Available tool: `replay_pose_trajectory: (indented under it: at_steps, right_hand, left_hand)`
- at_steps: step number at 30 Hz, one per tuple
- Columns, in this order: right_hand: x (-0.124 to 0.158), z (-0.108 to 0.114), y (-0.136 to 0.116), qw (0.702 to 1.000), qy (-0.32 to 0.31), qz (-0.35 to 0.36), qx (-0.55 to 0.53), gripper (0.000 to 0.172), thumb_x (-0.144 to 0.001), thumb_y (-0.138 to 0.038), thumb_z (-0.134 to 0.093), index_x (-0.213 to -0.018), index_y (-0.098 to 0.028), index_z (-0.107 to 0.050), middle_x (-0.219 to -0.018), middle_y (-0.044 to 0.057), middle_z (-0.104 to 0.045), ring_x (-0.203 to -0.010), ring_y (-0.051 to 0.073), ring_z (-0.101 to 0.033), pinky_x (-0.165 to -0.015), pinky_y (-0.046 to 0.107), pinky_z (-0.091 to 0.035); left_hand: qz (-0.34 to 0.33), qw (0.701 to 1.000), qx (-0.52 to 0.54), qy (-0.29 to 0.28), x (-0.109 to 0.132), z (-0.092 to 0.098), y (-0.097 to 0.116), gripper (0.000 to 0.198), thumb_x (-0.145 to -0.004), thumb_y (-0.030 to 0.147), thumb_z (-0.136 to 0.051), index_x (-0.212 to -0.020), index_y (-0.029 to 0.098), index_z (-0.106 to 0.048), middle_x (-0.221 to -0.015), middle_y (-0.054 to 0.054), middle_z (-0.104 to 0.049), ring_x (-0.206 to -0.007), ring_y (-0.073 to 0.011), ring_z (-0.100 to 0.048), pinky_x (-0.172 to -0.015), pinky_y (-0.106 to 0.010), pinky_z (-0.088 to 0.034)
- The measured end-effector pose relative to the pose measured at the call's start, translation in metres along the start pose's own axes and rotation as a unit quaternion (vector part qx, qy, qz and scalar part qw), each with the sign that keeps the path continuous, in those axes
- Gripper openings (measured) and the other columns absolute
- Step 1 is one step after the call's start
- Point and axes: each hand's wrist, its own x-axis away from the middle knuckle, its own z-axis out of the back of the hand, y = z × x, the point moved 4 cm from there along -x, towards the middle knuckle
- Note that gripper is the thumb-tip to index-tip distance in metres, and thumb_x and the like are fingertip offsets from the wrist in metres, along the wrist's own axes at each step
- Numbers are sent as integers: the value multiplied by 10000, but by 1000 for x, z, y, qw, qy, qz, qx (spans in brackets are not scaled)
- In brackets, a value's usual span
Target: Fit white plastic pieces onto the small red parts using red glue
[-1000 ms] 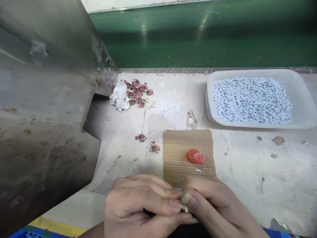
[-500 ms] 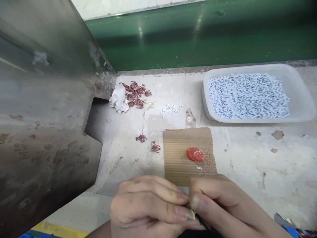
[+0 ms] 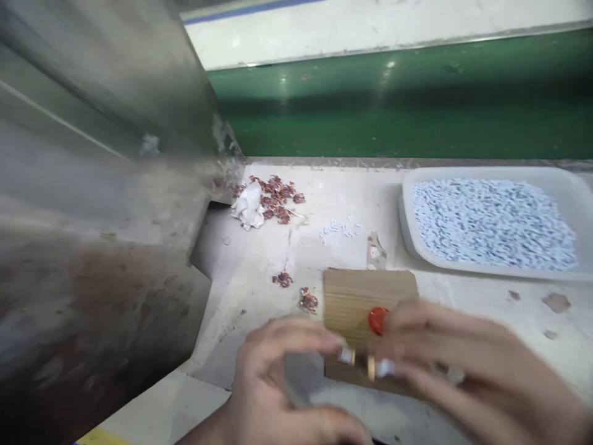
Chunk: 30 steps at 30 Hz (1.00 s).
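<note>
My right hand [image 3: 463,364], smeared by motion, pinches a small dark part [image 3: 364,361] with gold-coloured bands and pale ends; its exact kind is too blurred to tell. My left hand [image 3: 282,383] is open beside it, thumb and forefinger spread wide. Its forefinger tip comes close to the part's left end; whether it touches, I cannot tell. Beneath the hands lies a piece of corrugated cardboard [image 3: 345,300]. A dab of glossy red paste or a red cap [image 3: 378,320] sits on it, half hidden by my right hand.
A translucent tub [image 3: 410,232] full of small pale-blue curved pieces [image 3: 491,225] stands at right. Left are a metal housing [image 3: 115,204], crumpled tissue [image 3: 249,205] and a reddish-brown pile [image 3: 278,194]. Two similar clusters [image 3: 308,300] and scattered pale pieces [image 3: 340,228] lie nearer. A green panel [image 3: 324,111] runs behind.
My hands have come apart from their joined grip; the left has opened, and the right has moved over the cardboard with the small part. The whole view has shifted slightly.
</note>
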Motion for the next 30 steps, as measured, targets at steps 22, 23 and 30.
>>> replay_pose_trajectory:
  at_steps: [22, 23, 30]
  right_hand:
    - [-16, 150, 133, 867, -48, -275, 413, 465, -902, -612, -666, -1065, -230, -875, -833, 18, -798, -716, 151, -686, -645, 336, -452]
    - [-10, 148, 137, 871, -50, -273, 405, 383, -938, -550, -677, -1069, -250, -875, -893, 27, -809, -754, 161, -690, -664, 334, -455]
    - [-3, 150, 146, 888, -49, -266, 371, 311, -1034, -465, -645, -1139, -221, -807, -1168, 71, -763, -1017, 215, -674, -902, 402, -523]
  left_hand:
    - [3, 916, -401, 2, -40, 55, -46, 310, -906, 285, -787, -1215, 264, -799, -1292, -104, -773, -1182, -341, -693, -1031, -548, -581]
    - [1, 916, -401, 12, -40, 57, -47, 247, -908, 300, -779, -1147, 267, -826, -1276, -106, -778, -1170, -346, -692, -1029, -554, -578]
    - [29, 940, -339, 21, -32, 58, -46, 115, -907, 349, -760, -925, 254, -822, -955, -43, -849, -896, -254, -792, -842, -380, -667]
